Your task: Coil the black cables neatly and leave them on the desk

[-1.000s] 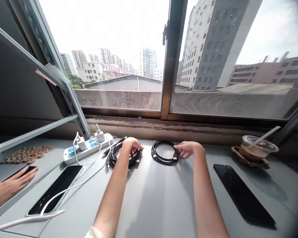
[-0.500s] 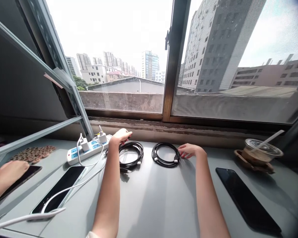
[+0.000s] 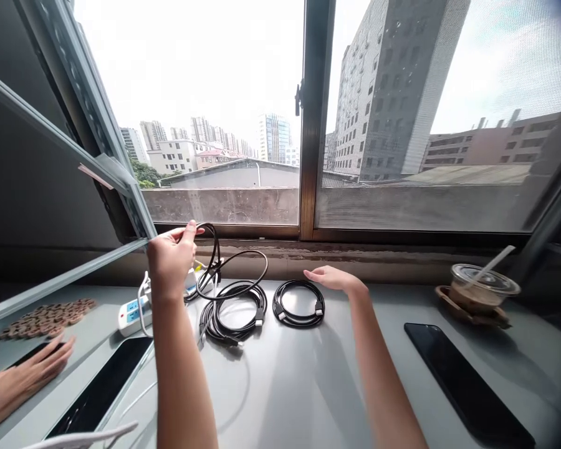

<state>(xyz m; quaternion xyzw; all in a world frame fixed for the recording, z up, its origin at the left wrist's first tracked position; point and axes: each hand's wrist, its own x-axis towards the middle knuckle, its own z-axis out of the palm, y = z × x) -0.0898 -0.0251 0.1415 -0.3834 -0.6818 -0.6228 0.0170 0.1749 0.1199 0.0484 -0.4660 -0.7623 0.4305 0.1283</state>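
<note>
Raised above the table near the window, my left hand [image 3: 174,254] is closed on a black cable [image 3: 219,257], pinched between thumb and fingers. Loose loops of it hang down to a coil of black cable [image 3: 264,307] lying on the table, where a plug end shows. A second, neater black cable coil [image 3: 299,324], with two plug ends at its front, lies to the right. My right hand [image 3: 333,278] hovers at the far right edge of that coil, its fingers stretched out and holding nothing; I cannot tell whether it touches the coil.
Behind my left arm stands a white power strip [image 3: 129,318] with chargers. A phone [image 3: 103,380] lies at left, another phone [image 3: 467,386] at right. An iced drink cup [image 3: 481,290] sits back right. Another person's hand [image 3: 40,368] rests by small wooden pieces [image 3: 47,318].
My left hand has risen and moved left, lifting loops of black cable off the table. My right hand has moved slightly up and left. The other person's hand has spread flat.
</note>
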